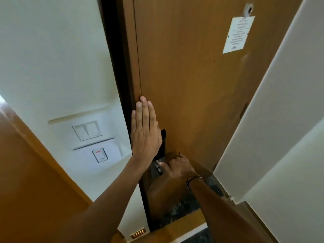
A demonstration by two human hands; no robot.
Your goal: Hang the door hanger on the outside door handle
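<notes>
With left hand point(145, 130) flat and open on the door point(192, 76), right hand point(177, 166) closed around the handle, we should pull slowly; hanger unseen.

We face the door point(192, 76), its edge at left against the frame point(121, 85). Our left hand point(145, 132) lies flat on that edge, above the lock plate point(162, 146); our right hand point(177, 165) sits below it. Wall switches point(87, 130) lie left; a notice point(238, 35) hangs upper right, under the peephole point(248, 10).
</notes>
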